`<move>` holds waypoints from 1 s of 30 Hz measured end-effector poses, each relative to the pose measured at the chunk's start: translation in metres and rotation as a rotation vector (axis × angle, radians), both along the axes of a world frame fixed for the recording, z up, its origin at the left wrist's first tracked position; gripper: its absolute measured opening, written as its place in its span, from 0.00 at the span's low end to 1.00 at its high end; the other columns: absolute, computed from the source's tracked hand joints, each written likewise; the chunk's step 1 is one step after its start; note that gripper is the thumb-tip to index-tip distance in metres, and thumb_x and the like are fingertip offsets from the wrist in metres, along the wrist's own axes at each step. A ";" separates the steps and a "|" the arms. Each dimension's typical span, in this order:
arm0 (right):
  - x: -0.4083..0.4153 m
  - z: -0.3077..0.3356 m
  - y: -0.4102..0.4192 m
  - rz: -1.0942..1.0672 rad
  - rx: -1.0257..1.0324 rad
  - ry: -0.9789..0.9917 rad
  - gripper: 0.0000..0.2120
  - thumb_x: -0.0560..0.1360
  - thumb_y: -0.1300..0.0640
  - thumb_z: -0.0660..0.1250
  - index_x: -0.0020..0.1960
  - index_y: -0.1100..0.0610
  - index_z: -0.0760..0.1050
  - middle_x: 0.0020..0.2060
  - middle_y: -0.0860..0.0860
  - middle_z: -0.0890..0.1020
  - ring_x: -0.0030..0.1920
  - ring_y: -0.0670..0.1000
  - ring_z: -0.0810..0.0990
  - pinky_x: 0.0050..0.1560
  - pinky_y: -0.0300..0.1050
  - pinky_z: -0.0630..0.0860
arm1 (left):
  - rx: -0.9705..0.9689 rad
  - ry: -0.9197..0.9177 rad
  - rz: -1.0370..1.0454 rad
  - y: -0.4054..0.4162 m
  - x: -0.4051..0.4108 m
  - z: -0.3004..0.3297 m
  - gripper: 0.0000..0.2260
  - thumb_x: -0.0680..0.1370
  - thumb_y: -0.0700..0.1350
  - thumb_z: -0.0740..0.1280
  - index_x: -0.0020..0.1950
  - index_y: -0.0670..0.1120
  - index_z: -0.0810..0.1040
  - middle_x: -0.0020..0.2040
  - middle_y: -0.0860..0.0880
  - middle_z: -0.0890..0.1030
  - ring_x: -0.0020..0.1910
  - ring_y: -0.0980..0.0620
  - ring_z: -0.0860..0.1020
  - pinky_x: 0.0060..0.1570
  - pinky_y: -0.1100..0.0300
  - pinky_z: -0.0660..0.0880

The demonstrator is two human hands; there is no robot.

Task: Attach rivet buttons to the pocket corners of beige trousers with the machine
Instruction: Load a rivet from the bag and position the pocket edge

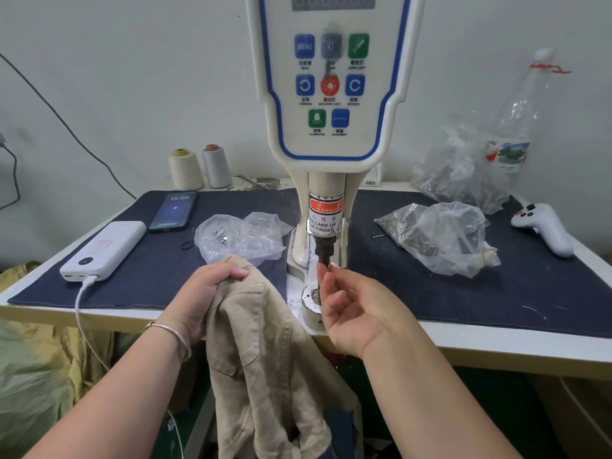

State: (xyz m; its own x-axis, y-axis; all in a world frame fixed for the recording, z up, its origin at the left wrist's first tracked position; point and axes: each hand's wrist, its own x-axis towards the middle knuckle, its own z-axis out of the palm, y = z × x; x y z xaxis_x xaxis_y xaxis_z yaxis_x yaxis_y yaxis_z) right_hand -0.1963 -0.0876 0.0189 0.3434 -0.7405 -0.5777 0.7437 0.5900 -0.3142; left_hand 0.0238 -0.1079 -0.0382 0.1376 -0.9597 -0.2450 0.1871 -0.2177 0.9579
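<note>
1. The left hand (212, 286) grips a bunched fold of the beige trousers (265, 352), which hang off the bench's (496, 346) near edge.
2. A clear bag (241, 238) further back holds small metal pieces.
3. The right hand (344, 306), fingertips together, reaches to the machine's punch (324, 253); triggering the press now would likely crush them.
4. The right bag (440, 236) holds dark fasteners.

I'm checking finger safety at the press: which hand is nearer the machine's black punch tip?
Right. The right hand has its fingertips at the punch tip, just below it. The left hand is off to the left, gripping the trousers.
</note>
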 end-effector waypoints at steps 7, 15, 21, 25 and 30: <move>0.001 -0.002 0.007 -0.043 -0.020 -0.023 0.03 0.77 0.66 0.66 0.46 0.65 0.77 0.37 0.58 0.85 0.24 0.45 0.79 0.19 0.30 0.66 | -0.006 -0.003 -0.002 -0.001 0.001 0.000 0.06 0.67 0.45 0.70 0.30 0.46 0.80 0.32 0.45 0.78 0.32 0.49 0.77 0.40 0.55 0.72; 0.005 -0.002 0.010 -0.057 -0.023 -0.086 0.04 0.77 0.67 0.64 0.45 0.65 0.78 0.39 0.58 0.85 0.23 0.45 0.79 0.18 0.31 0.65 | 0.003 0.008 0.000 -0.001 0.001 -0.001 0.04 0.64 0.45 0.70 0.32 0.45 0.80 0.33 0.44 0.77 0.33 0.48 0.77 0.40 0.54 0.72; 0.001 -0.003 0.011 -0.063 -0.029 -0.142 0.05 0.77 0.65 0.64 0.49 0.66 0.76 0.36 0.59 0.83 0.22 0.46 0.78 0.17 0.32 0.66 | 0.005 0.012 -0.004 -0.002 0.002 -0.001 0.05 0.64 0.45 0.70 0.33 0.44 0.79 0.34 0.43 0.77 0.34 0.47 0.76 0.40 0.54 0.71; 0.000 -0.008 0.013 -0.068 -0.063 -0.171 0.09 0.76 0.62 0.64 0.53 0.66 0.76 0.35 0.58 0.82 0.23 0.47 0.77 0.18 0.33 0.67 | 0.006 0.013 -0.007 -0.002 0.002 0.000 0.07 0.64 0.45 0.70 0.36 0.43 0.77 0.35 0.43 0.76 0.35 0.46 0.76 0.41 0.54 0.71; 0.008 -0.016 0.032 -0.186 -0.110 0.083 0.07 0.74 0.64 0.65 0.49 0.65 0.79 0.31 0.55 0.81 0.22 0.45 0.74 0.18 0.33 0.65 | 0.007 0.019 0.001 0.000 0.001 0.001 0.05 0.70 0.42 0.68 0.36 0.42 0.77 0.35 0.43 0.76 0.34 0.46 0.76 0.41 0.54 0.71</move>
State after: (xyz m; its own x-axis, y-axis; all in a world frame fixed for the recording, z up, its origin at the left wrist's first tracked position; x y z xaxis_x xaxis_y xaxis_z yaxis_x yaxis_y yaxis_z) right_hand -0.1883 -0.0558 0.0027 0.1501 -0.8467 -0.5104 0.8054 0.4041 -0.4335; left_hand 0.0244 -0.1075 -0.0369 0.1337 -0.9578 -0.2543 0.2059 -0.2242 0.9525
